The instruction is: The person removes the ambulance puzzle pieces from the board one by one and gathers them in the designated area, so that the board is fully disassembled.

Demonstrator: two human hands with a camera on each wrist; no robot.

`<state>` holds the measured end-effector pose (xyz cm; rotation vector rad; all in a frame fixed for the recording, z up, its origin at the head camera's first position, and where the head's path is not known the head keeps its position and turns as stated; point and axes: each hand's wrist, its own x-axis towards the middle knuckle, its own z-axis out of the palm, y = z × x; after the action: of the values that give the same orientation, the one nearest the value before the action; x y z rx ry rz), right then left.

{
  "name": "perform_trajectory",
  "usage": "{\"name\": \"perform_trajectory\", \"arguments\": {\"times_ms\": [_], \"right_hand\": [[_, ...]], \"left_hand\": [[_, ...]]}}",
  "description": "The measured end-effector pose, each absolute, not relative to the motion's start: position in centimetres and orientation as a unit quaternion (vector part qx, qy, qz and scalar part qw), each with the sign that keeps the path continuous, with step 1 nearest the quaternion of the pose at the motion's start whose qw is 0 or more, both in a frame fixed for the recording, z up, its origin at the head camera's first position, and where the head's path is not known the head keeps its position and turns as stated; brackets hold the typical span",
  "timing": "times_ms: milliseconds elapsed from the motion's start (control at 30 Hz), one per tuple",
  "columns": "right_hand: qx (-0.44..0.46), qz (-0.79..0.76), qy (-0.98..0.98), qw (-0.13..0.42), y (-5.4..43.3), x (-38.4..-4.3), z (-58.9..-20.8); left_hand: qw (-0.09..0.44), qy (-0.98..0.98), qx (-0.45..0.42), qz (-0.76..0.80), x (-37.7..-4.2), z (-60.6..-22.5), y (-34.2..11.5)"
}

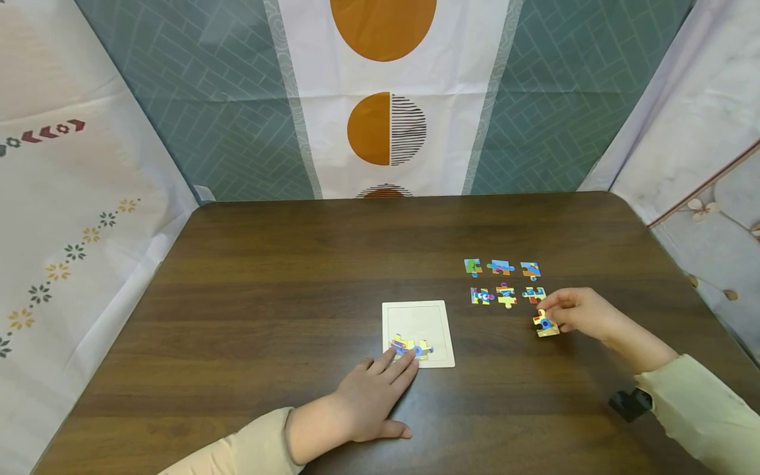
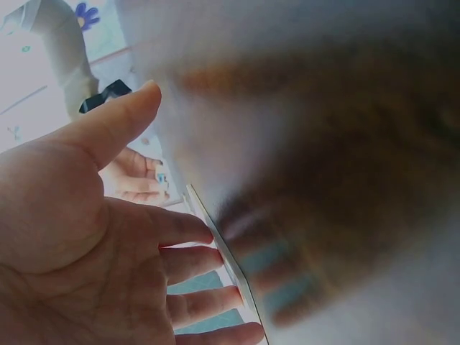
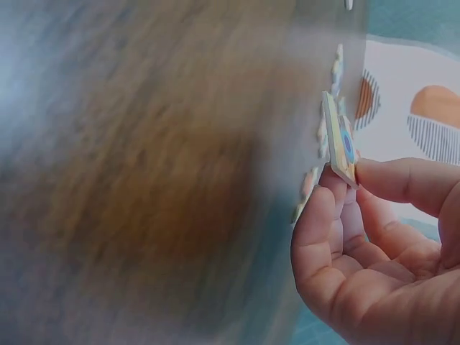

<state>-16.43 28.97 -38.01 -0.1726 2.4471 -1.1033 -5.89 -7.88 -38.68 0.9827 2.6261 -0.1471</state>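
Between thumb and fingers my right hand (image 1: 584, 313) pinches a jigsaw puzzle piece (image 1: 545, 324), yellow with a blue round shape. In the right wrist view that puzzle piece (image 3: 341, 140) stands tilted at the fingertips. A cream square puzzle tray (image 1: 417, 316) with a raised border lies on the table. Joined puzzle pieces (image 1: 410, 347) lie along the tray's near side. My left hand (image 1: 374, 397) is spread flat, its fingertips over the tray's near left edge and partly covering those pieces. In the left wrist view its straight fingers meet the tray's edge (image 2: 228, 260).
Two rows of loose puzzle pieces (image 1: 501, 266) lie right of the tray, beyond the right hand. The brown wooden table (image 1: 285, 277) reaches back to a patterned cloth (image 1: 237, 132). A black device (image 1: 631, 404) sits at the right wrist.
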Motion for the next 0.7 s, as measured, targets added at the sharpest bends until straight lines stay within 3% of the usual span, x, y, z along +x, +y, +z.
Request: {"name": "perform_trajectory", "arguments": {"times_ms": [700], "right_hand": [[-0.048, -0.39, 0.902, 0.182, 29.6, -16.7, -39.6]], "left_hand": [[0.164, 0.923, 0.345, -0.053, -6.0, -38.7, -7.9]]}}
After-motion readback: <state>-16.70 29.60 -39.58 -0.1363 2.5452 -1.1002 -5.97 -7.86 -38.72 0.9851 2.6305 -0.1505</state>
